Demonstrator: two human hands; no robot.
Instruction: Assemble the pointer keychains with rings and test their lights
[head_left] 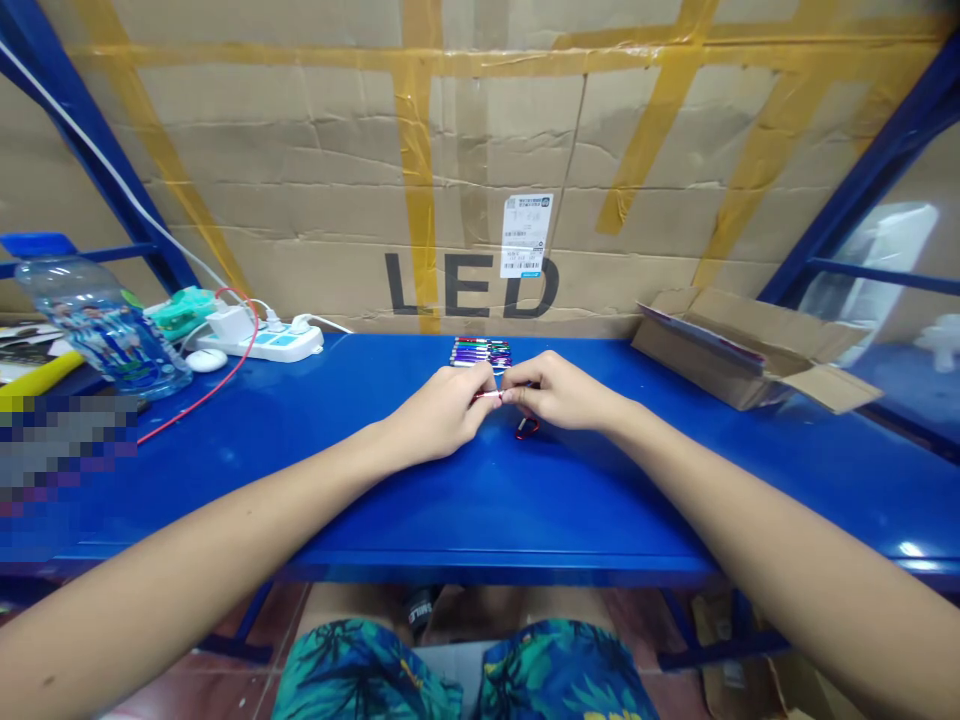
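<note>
Above the middle of the blue table, my left hand (450, 410) pinches a slim red metallic tube (487, 395). My right hand (559, 395) is closed at the tube's right end, its fingertips meeting those of my left hand. Just below the right fingers is a small red loop (528, 429) with a silvery part; whether it joins the tube I cannot tell. Behind the hands lies a row of several slim metallic tubes (476, 352) in red, green, blue and purple, their right ends partly hidden by my fingers.
An opened cardboard box (705, 345) sits at right. On the left are a plastic bottle (105, 330), a white power strip (289, 342) with plugs and cables, a white mouse (206, 360) and a yellow handle (37, 383). A large taped carton (315, 190) stands behind the table (480, 510).
</note>
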